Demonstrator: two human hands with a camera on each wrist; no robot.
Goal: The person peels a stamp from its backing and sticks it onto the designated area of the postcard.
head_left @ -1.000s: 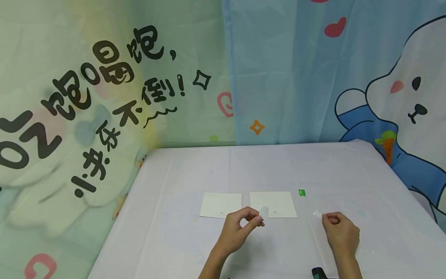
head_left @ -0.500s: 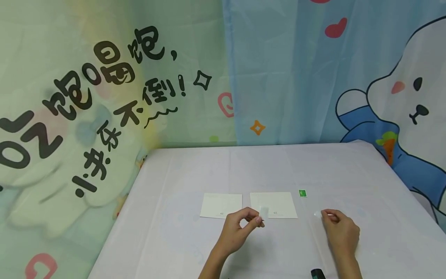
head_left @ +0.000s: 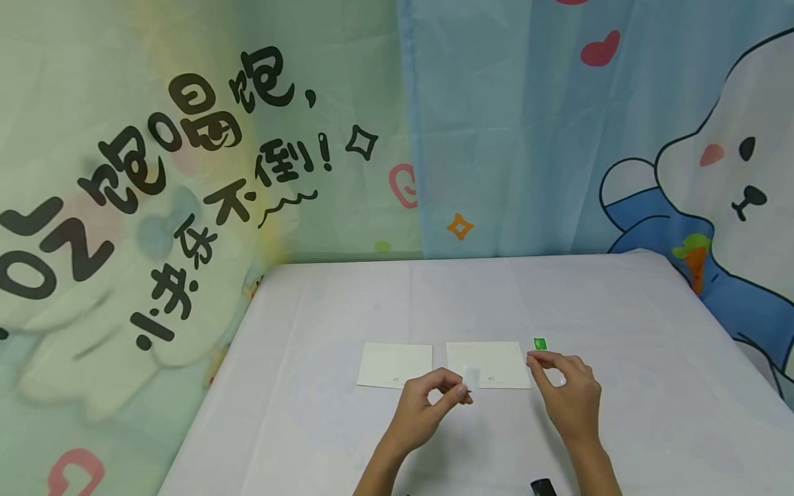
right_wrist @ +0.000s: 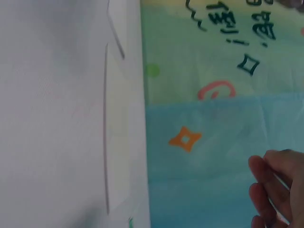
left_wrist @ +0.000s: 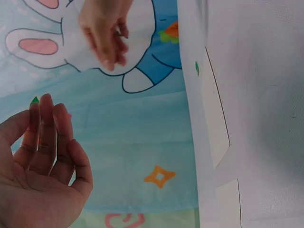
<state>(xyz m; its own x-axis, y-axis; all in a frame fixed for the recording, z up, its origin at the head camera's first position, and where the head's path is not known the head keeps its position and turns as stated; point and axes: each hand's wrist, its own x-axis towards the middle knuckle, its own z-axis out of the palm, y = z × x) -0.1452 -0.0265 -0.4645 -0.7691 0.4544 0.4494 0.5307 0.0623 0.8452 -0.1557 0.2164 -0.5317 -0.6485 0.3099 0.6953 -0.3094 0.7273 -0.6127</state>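
Observation:
My left hand [head_left: 428, 410] pinches a small pale square sticker [head_left: 472, 376] between thumb and forefinger, in front of the right-hand card. In the left wrist view a green corner of this sticker [left_wrist: 35, 100] pokes out above the forefinger. Thumb and forefinger of my right hand [head_left: 571, 403] meet at the tips, close to the card's right edge; nothing shows between them in the right wrist view. Two cream cards lie side by side: a left card [head_left: 395, 364] and a right card [head_left: 486, 358]. A green stamp-like sticker [head_left: 541, 343] lies just beyond my right fingertips.
A white cloth covers the table [head_left: 335, 303]. Printed curtains [head_left: 527, 138] rise behind its far edge. At the bottom of the head view a black object [head_left: 543, 487] shows beside my right forearm.
My right hand has moved left, toward the right card and green sticker; the translucent scrap formerly at its fingertips no longer shows there. My left hand stays put with its sticker.

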